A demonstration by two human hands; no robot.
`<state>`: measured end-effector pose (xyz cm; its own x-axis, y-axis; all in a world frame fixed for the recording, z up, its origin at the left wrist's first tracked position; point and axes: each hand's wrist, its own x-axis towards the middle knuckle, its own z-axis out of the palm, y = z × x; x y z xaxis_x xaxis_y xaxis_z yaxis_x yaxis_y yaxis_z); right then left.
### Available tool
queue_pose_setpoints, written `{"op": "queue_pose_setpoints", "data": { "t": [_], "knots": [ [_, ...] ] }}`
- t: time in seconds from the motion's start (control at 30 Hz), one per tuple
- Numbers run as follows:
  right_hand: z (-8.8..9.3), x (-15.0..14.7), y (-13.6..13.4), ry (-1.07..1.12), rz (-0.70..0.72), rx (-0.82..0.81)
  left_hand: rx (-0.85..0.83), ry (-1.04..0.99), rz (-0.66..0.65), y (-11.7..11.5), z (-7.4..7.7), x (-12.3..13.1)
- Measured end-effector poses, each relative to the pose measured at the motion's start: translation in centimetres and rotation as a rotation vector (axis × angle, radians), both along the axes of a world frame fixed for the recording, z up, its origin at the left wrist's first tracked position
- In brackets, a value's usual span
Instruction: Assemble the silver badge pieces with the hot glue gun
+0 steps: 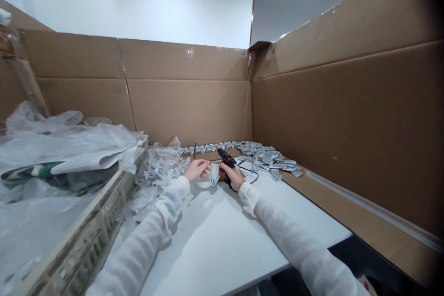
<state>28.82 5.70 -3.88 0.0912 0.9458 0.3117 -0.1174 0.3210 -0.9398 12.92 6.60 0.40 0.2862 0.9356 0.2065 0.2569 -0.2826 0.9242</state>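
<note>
My left hand [197, 169] is closed, its fingertips pinching the edge of a small light-grey plastic part [214, 175] with a rounded outline. My right hand [235, 176] is wrapped round a black glue gun [226, 158] with an orange nozzle, which points away and to the left. The right fingertips come close to the part; whether they touch it is unclear. Just under the left hand lies a white round object [203, 184], partly hidden. A black cable [255, 175] loops on the table right of the right hand.
Many similar grey parts [268, 157] lie in a heap at the back right and in a row [208, 147] along the back. Clear bagged parts [163, 166] sit left, beside a cream plastic crate [104, 212] with plastic bags. Cardboard walls [187, 101] surround the white table [222, 245].
</note>
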Motion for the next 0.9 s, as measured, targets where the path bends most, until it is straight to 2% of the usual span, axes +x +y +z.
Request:
{"op": "queue_pose_setpoints", "data": {
  "t": [0.13, 0.2, 0.27, 0.37, 0.43, 0.5, 0.53, 0.6, 0.67, 0.73, 0.77, 0.83, 0.9],
  "knots": [
    [1.1, 0.3, -0.8, -0.083, 0.008, -0.049, 0.168, 0.110, 0.126, 0.8, 2.1, -3.5],
    [1.4, 0.3, -0.9, -0.076, 0.020, -0.092, 0.227, 0.232, 0.194, 1.2, 2.4, -5.2],
    [1.5, 0.5, -1.0, -0.052, 0.075, -0.149, 0.226, 0.430, 0.231, 1.5, 2.0, -6.3],
    [1.7, 0.9, -0.8, -0.083, 0.181, -0.215, 0.173, 0.717, 0.229, 1.6, 0.4, -6.9],
    [2.0, 1.5, -0.6, -0.117, 0.215, -0.229, 0.146, 0.806, 0.207, 1.6, -0.5, -6.8],
    [2.6, 2.6, -0.1, -0.091, 0.174, -0.193, 0.146, 0.856, 0.193, 1.6, -0.8, -6.7],
    [2.9, 3.3, 0.3, -0.046, 0.113, -0.156, 0.155, 0.886, 0.188, 1.6, -0.6, -6.6],
    [3.4, 5.4, 1.4, 0.106, -0.096, -0.073, 0.178, 0.925, 0.169, 1.4, 0.1, -6.6],
    [3.6, 8.0, 2.4, 0.354, -0.400, -0.026, 0.164, 0.935, 0.137, 1.0, 1.0, -6.5],
    [3.2, 10.5, 3.3, 0.589, -0.706, -0.008, 0.074, 0.985, 0.101, 0.5, 1.6, -6.4],
    [2.8, 11.5, 3.6, 0.653, -0.808, 0.011, 0.010, 1.026, 0.080, 0.2, 1.7, -6.3],
    [2.1, 12.5, 3.9, 0.711, -0.929, 0.003, -0.103, 1.091, 0.042, -0.2, 1.4, -6.3],
    [1.4, 12.1, 3.9, 0.662, -0.938, -0.004, -0.156, 1.065, 0.047, -0.3, 0.4, -6.4]
  ]
}}
